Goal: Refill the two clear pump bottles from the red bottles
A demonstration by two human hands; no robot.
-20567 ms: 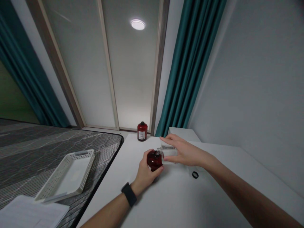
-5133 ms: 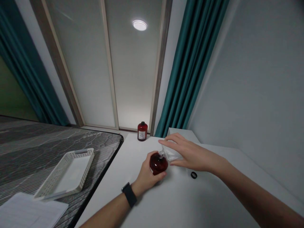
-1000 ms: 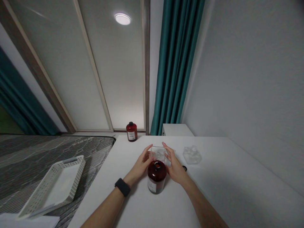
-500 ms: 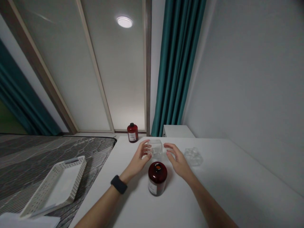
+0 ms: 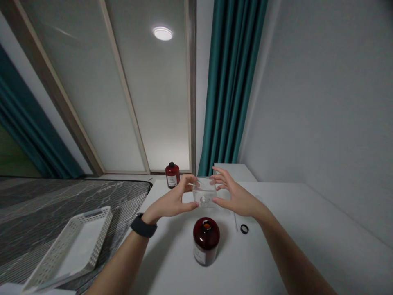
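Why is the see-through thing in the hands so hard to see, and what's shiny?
Head view: the clear container shows the white table through it, probably why its edges look faint; head view: a bright round light glares on the door panel, and the front red bottle has a shiny shoulder.

Wht perforated basket [image 5: 98, 241] on dk gray streaked surface [image 5: 61, 200], L; wht sheets [image 5: 10, 288] near L. Far: frosted door [image 5: 153, 114] w/ round lt [image 5: 162, 33] showing in it, teal curtain [image 5: 236, 82] just R, wht cabinet [image 5: 241, 172] nr its foot; 2nd curtain [image 5: 33, 131] far L; gray wall [image 5: 322, 102] R.
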